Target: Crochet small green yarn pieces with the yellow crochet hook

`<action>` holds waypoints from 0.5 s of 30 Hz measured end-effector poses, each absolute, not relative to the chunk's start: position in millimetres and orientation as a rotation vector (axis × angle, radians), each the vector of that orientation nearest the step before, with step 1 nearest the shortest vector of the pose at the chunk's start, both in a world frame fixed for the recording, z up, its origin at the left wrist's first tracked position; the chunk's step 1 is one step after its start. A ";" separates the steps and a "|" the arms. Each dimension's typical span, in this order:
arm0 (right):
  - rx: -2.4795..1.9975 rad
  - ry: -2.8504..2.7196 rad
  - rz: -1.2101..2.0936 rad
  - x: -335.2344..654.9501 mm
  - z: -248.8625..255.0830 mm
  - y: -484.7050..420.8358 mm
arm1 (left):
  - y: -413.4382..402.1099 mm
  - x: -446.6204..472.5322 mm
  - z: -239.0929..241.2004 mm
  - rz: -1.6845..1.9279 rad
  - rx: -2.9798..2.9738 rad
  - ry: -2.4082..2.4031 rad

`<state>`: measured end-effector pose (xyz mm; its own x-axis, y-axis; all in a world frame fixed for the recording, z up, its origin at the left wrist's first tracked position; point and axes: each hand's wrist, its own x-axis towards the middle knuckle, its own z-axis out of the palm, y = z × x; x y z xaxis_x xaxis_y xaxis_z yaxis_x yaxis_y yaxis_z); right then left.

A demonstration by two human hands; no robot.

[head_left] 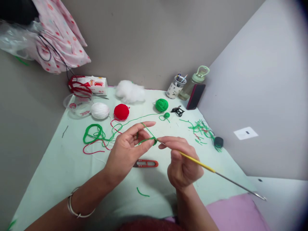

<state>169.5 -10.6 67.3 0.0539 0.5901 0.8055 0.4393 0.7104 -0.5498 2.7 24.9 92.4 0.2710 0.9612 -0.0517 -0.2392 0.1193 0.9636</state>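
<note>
My left hand (128, 147) pinches a small green crochet piece (151, 140) between thumb and fingers, with a green yarn strand (134, 121) looped over its raised index finger. My right hand (181, 162) is closed on a yellow-handled crochet hook (204, 166) whose tip meets the green piece. The hook's metal end points to the lower right. The strand runs back across the mint cloth (60, 166) toward a green yarn ball (161, 105).
Red thread snips (146, 164) lie below my hands. A red yarn ball (121, 112), a white yarn ball (100, 110), white stuffing (130, 91), tangled green yarn (92, 134), yarn scraps (201, 128), a pen cup (175, 86), a bottle (194, 83) and a phone (195, 96) sit behind.
</note>
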 end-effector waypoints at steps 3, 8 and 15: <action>-0.865 -1.611 0.113 168.5 67.0 -10.7 | 23.6 3.8 93.4 1.083 1.055 0.862; -0.977 -1.751 -0.176 165.4 60.4 -15.0 | 21.5 6.2 92.2 0.981 0.786 0.696; -0.951 -1.395 0.278 165.2 71.4 -10.3 | 30.3 2.2 89.7 0.889 0.571 0.619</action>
